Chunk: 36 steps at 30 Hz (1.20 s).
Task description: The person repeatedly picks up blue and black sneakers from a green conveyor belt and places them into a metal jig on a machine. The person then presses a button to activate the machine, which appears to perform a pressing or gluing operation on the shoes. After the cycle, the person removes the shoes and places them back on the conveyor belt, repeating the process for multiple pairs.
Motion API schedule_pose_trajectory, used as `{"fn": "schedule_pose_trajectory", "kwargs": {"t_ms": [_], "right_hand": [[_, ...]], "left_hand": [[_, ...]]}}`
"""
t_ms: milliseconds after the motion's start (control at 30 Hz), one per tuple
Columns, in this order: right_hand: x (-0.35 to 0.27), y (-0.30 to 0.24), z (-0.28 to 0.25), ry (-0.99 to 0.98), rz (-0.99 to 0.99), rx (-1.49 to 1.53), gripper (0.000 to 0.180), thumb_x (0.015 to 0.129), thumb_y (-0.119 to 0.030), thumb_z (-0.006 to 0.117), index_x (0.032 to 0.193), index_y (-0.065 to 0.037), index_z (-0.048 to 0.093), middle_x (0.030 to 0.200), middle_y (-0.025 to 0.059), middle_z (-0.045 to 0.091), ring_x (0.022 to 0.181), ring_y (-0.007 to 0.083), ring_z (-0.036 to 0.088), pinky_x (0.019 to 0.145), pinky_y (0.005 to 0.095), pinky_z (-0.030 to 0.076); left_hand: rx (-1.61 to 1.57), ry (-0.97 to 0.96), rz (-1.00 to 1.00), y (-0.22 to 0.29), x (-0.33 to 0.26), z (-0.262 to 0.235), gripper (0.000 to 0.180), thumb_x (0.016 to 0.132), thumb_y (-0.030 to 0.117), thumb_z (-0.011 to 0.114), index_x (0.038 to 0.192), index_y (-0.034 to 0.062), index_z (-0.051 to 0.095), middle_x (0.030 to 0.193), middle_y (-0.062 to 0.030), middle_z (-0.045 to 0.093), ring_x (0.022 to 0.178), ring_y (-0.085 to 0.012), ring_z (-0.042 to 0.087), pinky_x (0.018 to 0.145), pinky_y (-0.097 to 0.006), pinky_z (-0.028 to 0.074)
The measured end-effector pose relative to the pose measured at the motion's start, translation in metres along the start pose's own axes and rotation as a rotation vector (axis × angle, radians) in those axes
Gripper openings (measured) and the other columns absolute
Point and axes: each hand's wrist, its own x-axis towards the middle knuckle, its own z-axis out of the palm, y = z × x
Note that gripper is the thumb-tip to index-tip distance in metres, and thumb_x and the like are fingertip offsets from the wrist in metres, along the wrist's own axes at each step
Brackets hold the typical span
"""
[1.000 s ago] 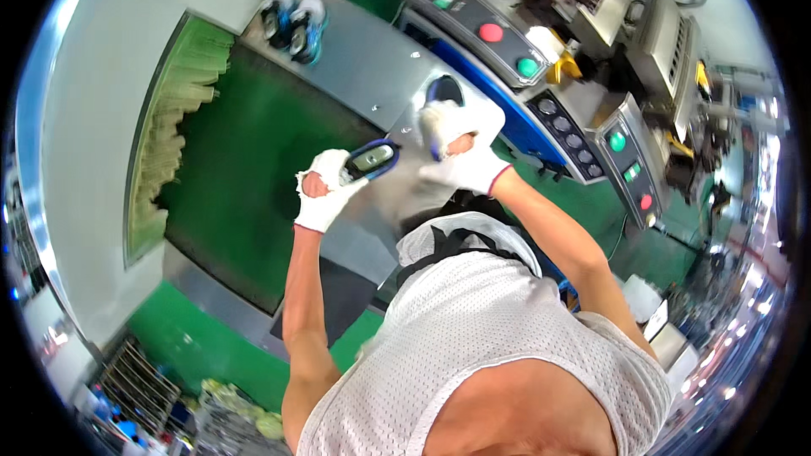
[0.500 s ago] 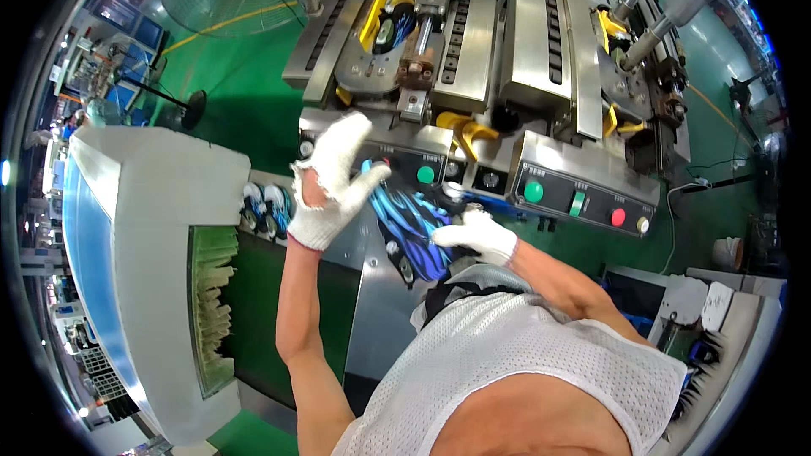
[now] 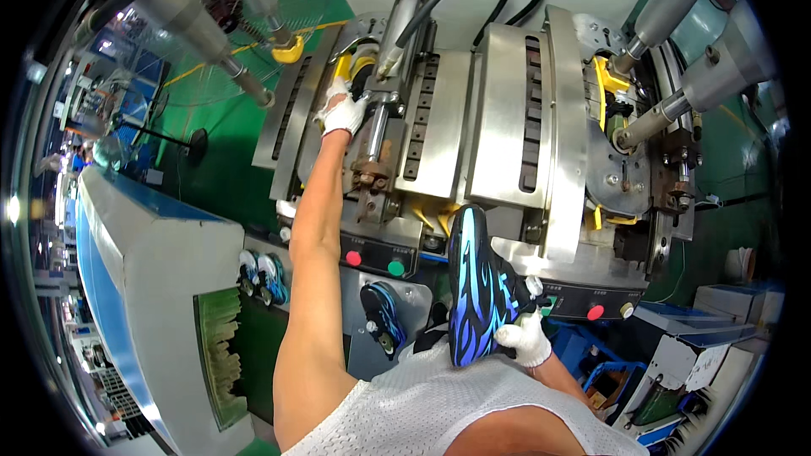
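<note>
My right hand [image 3: 525, 339], in a white knit glove, grips a black sports shoe [image 3: 475, 291] with blue and purple flame markings, near its heel end. The toe points away from me, close to the machine's front. My left hand [image 3: 342, 110], also gloved, reaches far into the left station of the metal machine [image 3: 439, 118]. Its fingers and thumb are around a dark shoe [image 3: 363, 78] there, beside a yellow pad [image 3: 341, 67]; the hand and cylinder hide much of that shoe. A similar shoe [image 3: 383, 314] lies on the metal plate below the left control panel.
Two more shoes [image 3: 263, 277] stand at the left by a grey-white housing [image 3: 160, 245] with a frayed green curtain [image 3: 218, 355]. Red and green buttons [image 3: 396, 268] line the panels. Large metal cylinders [image 3: 190, 21] hang upper left and right. A blue crate [image 3: 612, 376] stands lower right.
My left hand has gone from open over the metal plate to deep in the left station. My right hand has lifted the shoe, toe away. The view has shifted.
</note>
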Motion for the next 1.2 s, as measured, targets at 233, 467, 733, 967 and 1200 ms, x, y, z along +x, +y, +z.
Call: {"fn": "schedule_pose_trajectory", "kwargs": {"t_ms": [233,467,733,967,1200], "right_hand": [[0.015,-0.002,0.012,0.171,-0.095,0.046,0.063,0.083,-0.009,0.075,0.140,0.004,0.054,0.126,0.0113,0.067,0.111,0.0218,0.064,0.099,0.0380,0.052],[0.054,-0.002,0.067,0.305,0.022,0.028,0.042,0.082,-0.011,0.074,0.122,-0.005,0.060,0.093,-0.0003,0.066,0.078,0.0082,0.062,0.067,0.0289,0.053],[0.238,-0.019,0.186,0.061,0.079,-0.067,0.027,0.087,-0.015,0.076,0.112,-0.009,0.066,0.100,0.0046,0.070,0.089,0.0174,0.068,0.075,0.0349,0.055],[0.490,0.020,0.181,0.399,-0.113,-0.394,0.033,0.076,0.001,0.074,0.107,-0.005,0.064,0.098,0.0099,0.068,0.083,0.0243,0.065,0.075,0.0430,0.056],[0.619,0.078,0.119,0.665,-0.051,-1.226,0.043,0.085,-0.026,0.065,0.123,-0.006,0.066,0.127,0.0169,0.069,0.118,0.0287,0.067,0.097,0.0369,0.053]], "left_hand": [[0.069,-0.146,-0.030,0.036,0.047,-0.043,0.049,0.083,0.033,0.077,0.122,0.0085,0.062,0.125,-0.0206,0.067,0.115,-0.0376,0.065,0.096,-0.046,0.050],[-0.301,0.150,0.121,0.016,-0.053,-0.182,0.044,0.087,0.035,0.075,0.121,0.0094,0.066,0.118,-0.0144,0.068,0.111,-0.0311,0.066,0.096,-0.042,0.049],[-0.410,0.220,-0.157,-0.071,-0.304,-0.253,0.035,0.083,0.010,0.079,0.114,0.0026,0.065,0.113,-0.0121,0.067,0.098,-0.0239,0.064,0.085,-0.034,0.051],[-0.205,0.080,-0.827,-0.129,-0.526,-0.206,0.037,0.083,0.014,0.079,0.116,0.0058,0.064,0.110,-0.0133,0.063,0.098,-0.0298,0.066,0.089,-0.042,0.051],[0.045,0.129,-0.857,-0.111,-0.654,-0.134,0.046,0.079,0.008,0.079,0.120,0.0093,0.059,0.105,-0.0091,0.061,0.095,-0.0285,0.063,0.085,-0.042,0.048]]}}
